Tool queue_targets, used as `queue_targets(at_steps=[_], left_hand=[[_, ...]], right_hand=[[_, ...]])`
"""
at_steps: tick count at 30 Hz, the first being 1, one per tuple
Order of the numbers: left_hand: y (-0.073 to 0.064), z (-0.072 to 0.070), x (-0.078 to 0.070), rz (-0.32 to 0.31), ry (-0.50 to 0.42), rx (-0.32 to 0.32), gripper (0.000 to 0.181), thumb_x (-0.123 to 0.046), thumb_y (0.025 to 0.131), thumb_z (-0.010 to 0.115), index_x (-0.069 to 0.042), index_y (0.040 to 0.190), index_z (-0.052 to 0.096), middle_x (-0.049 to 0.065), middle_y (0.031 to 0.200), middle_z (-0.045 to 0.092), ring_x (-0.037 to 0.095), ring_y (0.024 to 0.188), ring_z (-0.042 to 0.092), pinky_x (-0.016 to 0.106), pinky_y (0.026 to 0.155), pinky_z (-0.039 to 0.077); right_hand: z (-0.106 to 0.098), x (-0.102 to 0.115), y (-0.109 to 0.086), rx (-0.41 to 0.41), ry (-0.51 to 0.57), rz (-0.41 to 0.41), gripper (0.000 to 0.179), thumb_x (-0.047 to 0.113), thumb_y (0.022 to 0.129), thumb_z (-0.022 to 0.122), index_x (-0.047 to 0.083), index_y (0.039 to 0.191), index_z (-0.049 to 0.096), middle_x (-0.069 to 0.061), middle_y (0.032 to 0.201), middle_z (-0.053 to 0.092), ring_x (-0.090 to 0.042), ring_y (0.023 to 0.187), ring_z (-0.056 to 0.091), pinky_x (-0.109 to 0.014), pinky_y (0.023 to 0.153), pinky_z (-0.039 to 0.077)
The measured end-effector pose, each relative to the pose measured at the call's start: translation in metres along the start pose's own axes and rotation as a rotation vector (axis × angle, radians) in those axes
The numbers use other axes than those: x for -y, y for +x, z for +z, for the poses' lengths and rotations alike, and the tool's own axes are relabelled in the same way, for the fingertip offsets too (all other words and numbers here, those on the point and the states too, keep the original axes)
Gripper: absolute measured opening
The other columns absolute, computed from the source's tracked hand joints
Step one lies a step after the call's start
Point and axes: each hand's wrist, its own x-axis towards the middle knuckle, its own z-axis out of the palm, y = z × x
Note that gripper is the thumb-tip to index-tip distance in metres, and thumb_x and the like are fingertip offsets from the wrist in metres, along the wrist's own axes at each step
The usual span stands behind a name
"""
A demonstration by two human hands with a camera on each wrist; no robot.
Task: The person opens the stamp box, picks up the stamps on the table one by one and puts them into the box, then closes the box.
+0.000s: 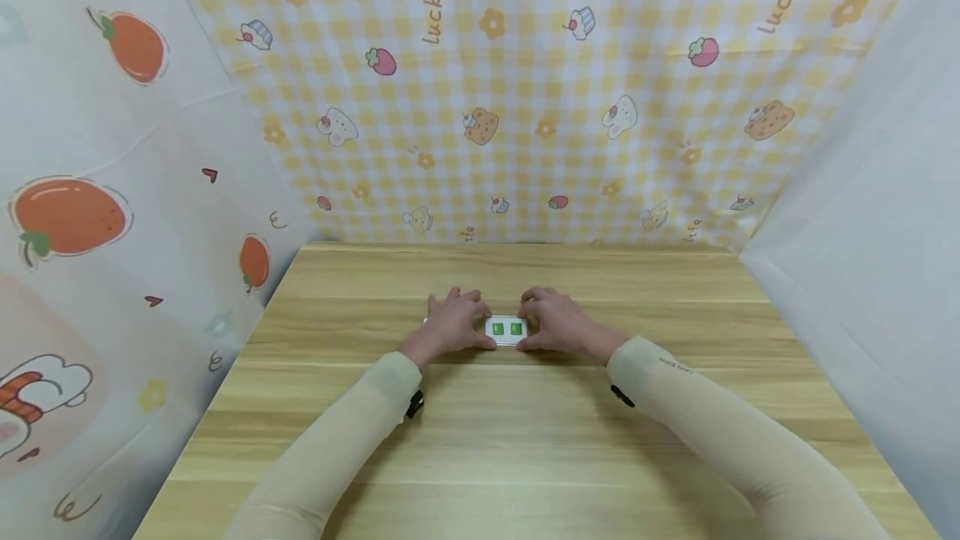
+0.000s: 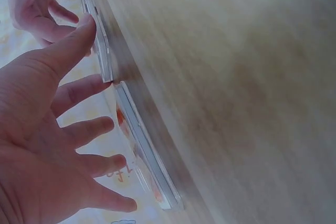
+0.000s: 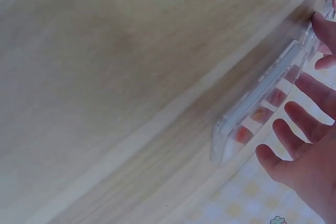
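Note:
In the head view a small white domino-like tile (image 1: 507, 330) with two green squares lies flat on the wooden table. My left hand (image 1: 452, 325) pinches its left end between thumb and index finger, the other fingers spread. At the right end, my right hand (image 1: 564, 325) pinches it the same way. Under the spread fingers in the left wrist view is a second clear-edged tile (image 2: 149, 150) with orange-red pictures. Another clear-edged tile (image 3: 260, 108) with red pictures lies by the right fingers in the right wrist view. Both are mostly hidden by the hands in the head view.
The wooden table (image 1: 510, 457) reaches back to a yellow checked cloth (image 1: 517, 165). White cloth with orange fruit prints (image 1: 180, 215) hangs on the left, a plain white sheet (image 1: 862, 232) on the right.

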Motion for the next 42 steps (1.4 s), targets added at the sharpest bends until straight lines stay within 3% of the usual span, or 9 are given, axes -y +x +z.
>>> queue_targets(at_steps=[9,19,42], left_hand=[[0.0,0.003,0.0,0.004,-0.006,-0.014,0.057,-0.053,0.077,0.083,-0.024,0.125,0.072,0.01,0.156,0.042,0.051,0.145,0.021,0.081,0.104,0.01],[-0.002,0.003,-0.002,0.003,0.023,-0.019,0.058,-0.054,0.079,0.082,-0.025,0.128,0.07,0.009,0.157,0.04,0.049,0.145,0.023,0.079,0.104,0.013],[-0.003,0.005,0.0,-0.005,0.051,-0.038,0.058,-0.054,0.081,0.08,-0.026,0.13,0.069,0.011,0.158,0.038,0.049,0.145,0.022,0.08,0.104,0.013]], right_hand=[[-0.001,0.001,-0.001,0.019,0.004,0.033,0.055,0.05,0.077,0.085,0.011,0.115,0.074,-0.009,0.137,0.056,-0.031,0.124,0.05,-0.051,0.1,0.044],[-0.003,0.006,-0.001,0.033,0.004,0.046,0.053,0.048,0.08,0.084,0.01,0.116,0.074,-0.008,0.131,0.06,-0.032,0.125,0.05,-0.055,0.098,0.044],[-0.006,0.015,0.006,0.074,-0.046,0.069,0.054,0.044,0.081,0.084,0.008,0.119,0.073,-0.007,0.125,0.063,-0.027,0.109,0.06,-0.047,0.089,0.051]])
